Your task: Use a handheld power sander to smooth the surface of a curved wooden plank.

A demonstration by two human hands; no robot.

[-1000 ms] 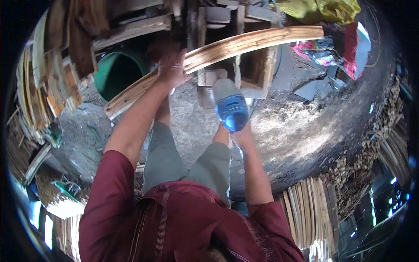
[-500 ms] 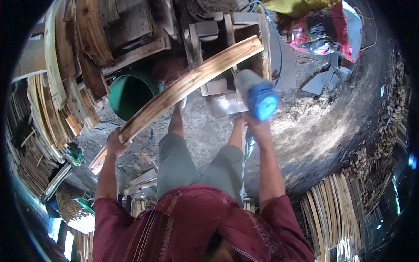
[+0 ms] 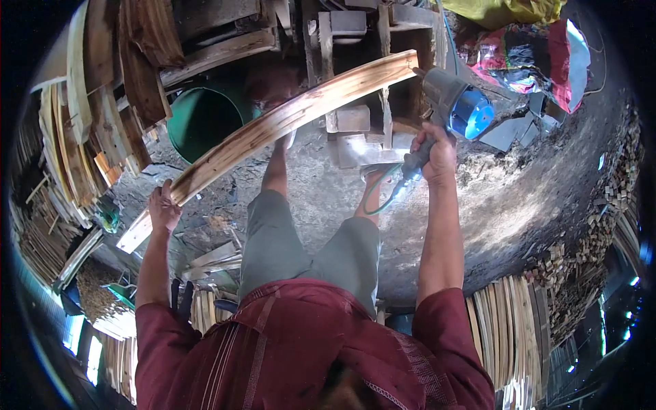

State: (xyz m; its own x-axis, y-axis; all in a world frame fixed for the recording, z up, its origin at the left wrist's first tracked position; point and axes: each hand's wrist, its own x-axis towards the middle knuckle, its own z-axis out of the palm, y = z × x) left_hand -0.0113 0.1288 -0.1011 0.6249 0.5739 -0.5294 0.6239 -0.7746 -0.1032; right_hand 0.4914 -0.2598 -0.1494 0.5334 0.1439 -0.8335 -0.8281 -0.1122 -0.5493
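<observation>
A long pale wooden board (image 3: 294, 119) slants across the view from lower left to upper right. My left hand (image 3: 164, 208) is closed around its lower-left end. Beyond that hand a lighter strip of wood (image 3: 134, 232) sticks out; whether it belongs to the same board I cannot tell. My right hand (image 3: 439, 154) is wrapped round the handle of a nail gun (image 3: 454, 102) with a grey body and blue cap. A green hose runs from the handle. The tool's nose is at the board's upper-right end, seemingly touching it.
A green bucket (image 3: 208, 124) lies with its mouth toward me beyond the board. Wooden frames and metal blocks (image 3: 352, 119) stand ahead. Stacked boards (image 3: 512, 328) line both sides. A pink and black sack (image 3: 526, 61) and grey slabs (image 3: 509, 133) lie at the far right.
The nail gun has moved right and turned, its nose now at the board's far end. My left hand has shifted left and slightly up, with the board's near end.
</observation>
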